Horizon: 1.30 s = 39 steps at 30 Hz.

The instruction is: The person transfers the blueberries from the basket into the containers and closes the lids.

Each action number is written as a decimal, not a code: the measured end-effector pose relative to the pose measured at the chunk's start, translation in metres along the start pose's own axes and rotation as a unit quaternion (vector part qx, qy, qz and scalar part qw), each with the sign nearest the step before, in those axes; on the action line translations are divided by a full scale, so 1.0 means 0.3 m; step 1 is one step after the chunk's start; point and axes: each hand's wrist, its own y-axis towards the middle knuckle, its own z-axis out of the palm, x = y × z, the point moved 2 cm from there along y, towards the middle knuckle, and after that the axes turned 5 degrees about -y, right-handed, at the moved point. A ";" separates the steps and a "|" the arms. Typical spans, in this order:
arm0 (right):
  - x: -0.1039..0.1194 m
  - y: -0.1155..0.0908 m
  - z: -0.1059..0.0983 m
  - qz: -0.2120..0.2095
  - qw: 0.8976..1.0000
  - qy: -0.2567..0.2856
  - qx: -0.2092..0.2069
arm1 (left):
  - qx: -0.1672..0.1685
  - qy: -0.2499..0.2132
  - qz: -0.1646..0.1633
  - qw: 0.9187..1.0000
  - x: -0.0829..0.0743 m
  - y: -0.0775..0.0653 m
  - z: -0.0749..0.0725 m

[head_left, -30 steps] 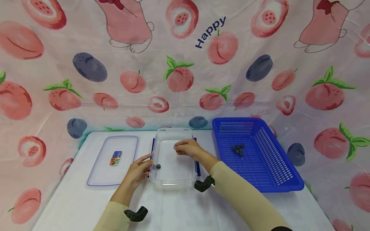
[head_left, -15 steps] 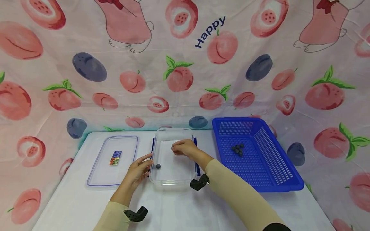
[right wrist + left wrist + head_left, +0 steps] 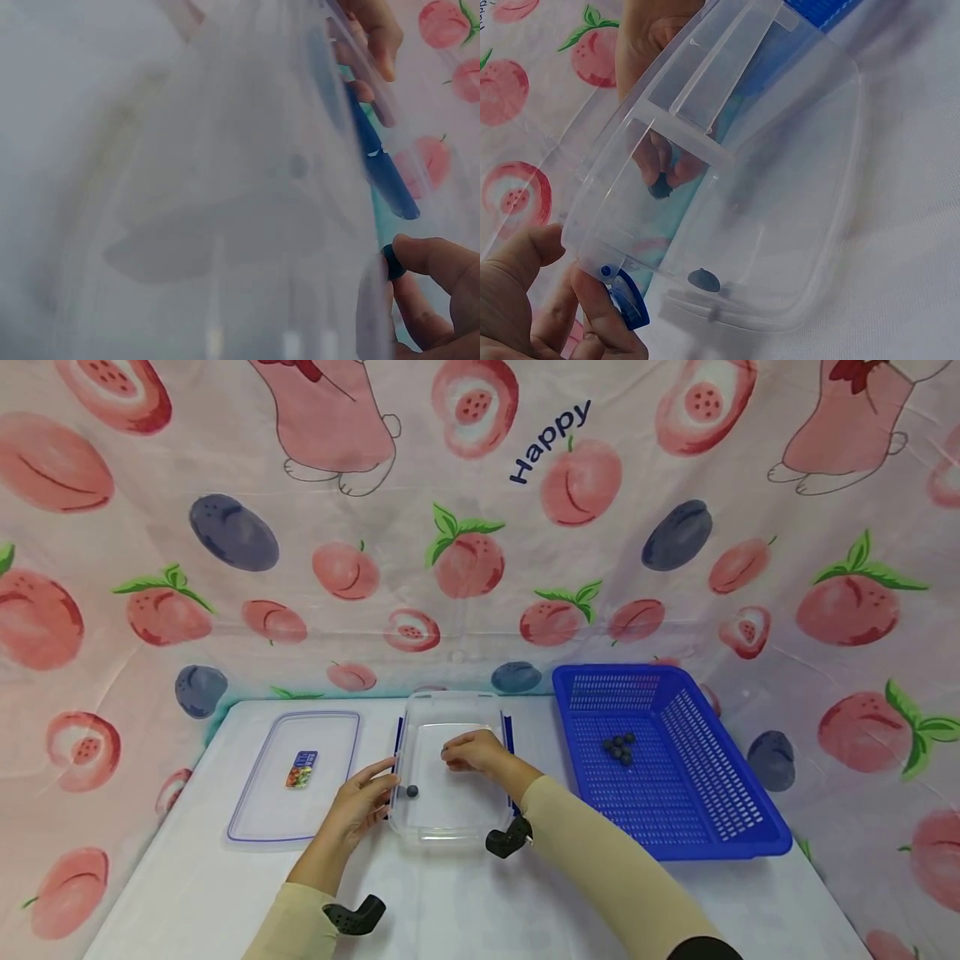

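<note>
A clear plastic food container with blue side latches stands open in the middle of the table. At its left side my left hand holds the rim, the thumb at the edge and the fingers around the blue latch. My right hand is over the container, pinching a blueberry between thumb and fingertips. One other blueberry lies on the container floor near the left wall. The right wrist view is dim and mostly filled by the container wall, with the pinched blueberry at its right.
To the right stands a blue perforated basket with several blueberries in a cluster. A clear lid with a blue seal and a colourful label lies at the left. A fruit-print cloth hangs behind the white table.
My right hand has shifted slightly left and then nearer over the container. The left hand keeps its hold on the rim. The blueberry in the container has stayed in place.
</note>
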 end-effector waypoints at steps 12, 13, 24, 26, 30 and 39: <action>-0.039 0.016 0.038 0.029 0.999 -0.013 -0.017 | 0.002 -0.007 0.001 1.000 0.000 0.004 0.000; -0.040 0.016 0.039 0.031 0.999 -0.012 -0.017 | 0.001 -0.006 0.002 1.000 0.000 0.003 0.000; -0.048 0.009 0.046 0.043 0.998 -0.035 -0.039 | 0.002 -0.005 0.002 1.000 -0.006 -0.003 0.001; -0.051 0.007 0.047 0.043 0.997 -0.042 -0.039 | 0.003 -0.003 0.002 1.000 -0.005 -0.006 0.001; -0.054 0.003 0.049 0.043 0.997 -0.048 -0.039 | 0.002 -0.002 0.003 1.000 -0.002 -0.006 0.000; -0.059 0.006 0.054 0.039 0.996 -0.063 -0.044 | 0.000 0.000 0.005 1.000 0.004 0.000 -0.002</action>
